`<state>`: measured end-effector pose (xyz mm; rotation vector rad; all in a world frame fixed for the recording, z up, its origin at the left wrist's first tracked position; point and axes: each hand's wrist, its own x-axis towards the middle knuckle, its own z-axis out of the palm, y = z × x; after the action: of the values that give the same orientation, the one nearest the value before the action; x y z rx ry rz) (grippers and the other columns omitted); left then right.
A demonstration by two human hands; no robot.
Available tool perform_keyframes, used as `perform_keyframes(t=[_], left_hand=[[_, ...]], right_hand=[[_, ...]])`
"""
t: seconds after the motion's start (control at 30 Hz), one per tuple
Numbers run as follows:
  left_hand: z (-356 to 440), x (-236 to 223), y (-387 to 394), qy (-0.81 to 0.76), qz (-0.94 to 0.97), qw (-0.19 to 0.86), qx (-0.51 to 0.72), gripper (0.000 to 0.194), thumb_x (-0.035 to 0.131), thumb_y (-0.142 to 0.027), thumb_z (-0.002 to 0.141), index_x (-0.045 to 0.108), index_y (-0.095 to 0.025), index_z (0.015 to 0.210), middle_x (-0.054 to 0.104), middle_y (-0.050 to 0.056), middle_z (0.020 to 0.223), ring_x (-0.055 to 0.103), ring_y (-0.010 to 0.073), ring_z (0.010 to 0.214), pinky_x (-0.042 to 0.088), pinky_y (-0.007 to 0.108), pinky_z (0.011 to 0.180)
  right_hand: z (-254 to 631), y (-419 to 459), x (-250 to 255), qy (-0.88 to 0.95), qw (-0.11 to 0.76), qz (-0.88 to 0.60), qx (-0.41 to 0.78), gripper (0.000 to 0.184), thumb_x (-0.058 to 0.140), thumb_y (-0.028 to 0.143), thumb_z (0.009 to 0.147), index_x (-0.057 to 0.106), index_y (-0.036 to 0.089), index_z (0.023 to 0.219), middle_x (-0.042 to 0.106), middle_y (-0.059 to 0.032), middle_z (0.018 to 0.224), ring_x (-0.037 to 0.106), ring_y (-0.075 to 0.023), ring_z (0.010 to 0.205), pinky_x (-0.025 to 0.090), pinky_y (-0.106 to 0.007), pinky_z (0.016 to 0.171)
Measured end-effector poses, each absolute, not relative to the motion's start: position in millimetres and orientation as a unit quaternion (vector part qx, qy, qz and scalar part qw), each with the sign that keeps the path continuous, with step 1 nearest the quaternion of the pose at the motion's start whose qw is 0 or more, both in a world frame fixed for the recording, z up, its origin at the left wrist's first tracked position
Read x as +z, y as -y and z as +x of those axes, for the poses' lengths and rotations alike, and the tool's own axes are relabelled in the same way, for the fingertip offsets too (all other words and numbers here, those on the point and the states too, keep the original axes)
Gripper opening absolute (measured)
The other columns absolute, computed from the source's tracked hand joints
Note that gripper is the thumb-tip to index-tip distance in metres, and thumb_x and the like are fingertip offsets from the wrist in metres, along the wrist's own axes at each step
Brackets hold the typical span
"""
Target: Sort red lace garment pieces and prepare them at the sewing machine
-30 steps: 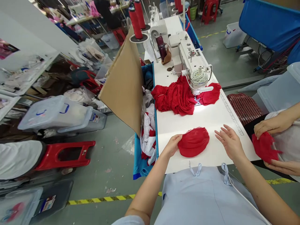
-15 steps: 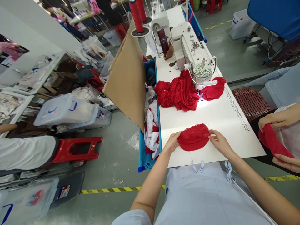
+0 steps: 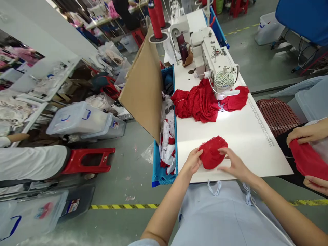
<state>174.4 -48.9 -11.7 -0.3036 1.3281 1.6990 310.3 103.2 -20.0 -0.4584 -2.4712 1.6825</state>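
Right hand [image 3: 235,164] shifted over red cloth [image 3: 212,156]; left hand [image 3: 194,161] pinches left edge.

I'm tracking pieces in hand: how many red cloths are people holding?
2. One red cloth is in the wearer's left hand, over the white table; the second cloth is in a neighbour's hands at the picture's right edge. Folds may hide more.

Bright light glares off the white desk [image 3: 238,135] at 3 o'clock; slight blur softens the right hand [image 3: 236,165] at 4 o'clock, while wide-angle distortion stretches the edges.
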Motion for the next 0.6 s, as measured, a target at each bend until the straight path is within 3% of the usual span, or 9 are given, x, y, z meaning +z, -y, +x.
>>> perform_keyframes(t=[0.07,0.13,0.2,0.27,0.33,0.4,0.47,0.6], left_hand=[[187,9,43,-0.499,-0.12,0.46,0.725,0.033,0.078,-0.024,0.069,0.059,-0.018,0.096,0.071,0.005,0.091,0.068,0.0165,0.083,0.053,0.029,0.077],[198,29,39,-0.49,-0.095,0.432,0.751,0.045,0.074,-0.023,0.074,0.054,-0.025,0.115,0.071,0.002,0.1,0.067,0.0146,0.088,0.052,0.028,0.079],[204,47,38,-0.527,-0.029,0.396,0.751,0.044,0.067,-0.027,0.083,0.052,-0.03,0.124,0.069,0.001,0.105,0.065,0.0145,0.092,0.051,0.028,0.082],[202,59,40,-0.58,0.065,0.377,0.719,0.031,0.06,-0.03,0.088,0.06,-0.026,0.118,0.068,0.004,0.109,0.063,0.0173,0.1,0.049,0.03,0.089],[197,64,43,-0.621,0.156,0.37,0.673,0.031,0.058,-0.028,0.087,0.064,-0.023,0.117,0.064,0.008,0.119,0.061,0.0213,0.11,0.047,0.034,0.097],[192,62,45,-0.667,0.218,0.346,0.623,0.047,0.062,-0.022,0.081,0.06,-0.026,0.128,0.058,0.009,0.131,0.056,0.0243,0.118,0.045,0.037,0.102],[190,55,45,-0.732,0.249,0.293,0.563,0.055,0.066,-0.018,0.076,0.059,-0.028,0.129,0.056,0.009,0.128,0.056,0.0254,0.117,0.045,0.039,0.102],[192,45,38,-0.827,0.26,0.203,0.455,0.03,0.067,-0.016,0.072,0.07,-0.024,0.1,0.055,0.009,0.106,0.057,0.028,0.105,0.047,0.044,0.093]], right_hand=[[307,-88,-13,0.857,0.102,-0.046,0.504,0.078,0.078,0.035,0.073,0.043,0.024,0.142,0.053,-0.0152,0.142,0.051,-0.0338,0.13,0.05,-0.051,0.1],[302,-81,-7,0.863,0.168,-0.026,0.477,0.068,0.065,0.023,0.084,0.037,0.025,0.146,0.052,-0.0155,0.143,0.052,-0.0302,0.131,0.051,-0.048,0.099],[297,-85,0,0.843,0.231,-0.068,0.481,0.048,0.054,0.015,0.088,0.049,0.026,0.135,0.062,-0.0122,0.128,0.061,-0.0256,0.117,0.054,-0.043,0.093],[295,-99,10,0.811,0.273,-0.137,0.498,0.031,0.053,0.014,0.087,0.062,0.025,0.114,0.068,-0.008,0.109,0.067,-0.0234,0.101,0.056,-0.039,0.085],[295,-115,21,0.769,0.295,-0.218,0.524,0.022,0.053,0.017,0.085,0.065,0.025,0.102,0.07,-0.0056,0.096,0.068,-0.0221,0.088,0.056,-0.036,0.077],[297,-127,33,0.735,0.28,-0.269,0.556,0.02,0.054,0.025,0.086,0.066,0.024,0.102,0.071,-0.005,0.092,0.068,-0.0209,0.08,0.056,-0.033,0.07],[299,-133,44,0.729,0.238,-0.27,0.582,0.02,0.054,0.032,0.087,0.067,0.024,0.1,0.072,-0.0049,0.089,0.067,-0.0205,0.076,0.055,-0.031,0.066],[296,-129,62,0.751,0.129,-0.195,0.618,0.022,0.053,0.039,0.09,0.07,0.024,0.087,0.072,-0.0033,0.08,0.065,-0.0204,0.073,0.052,-0.03,0.066]])
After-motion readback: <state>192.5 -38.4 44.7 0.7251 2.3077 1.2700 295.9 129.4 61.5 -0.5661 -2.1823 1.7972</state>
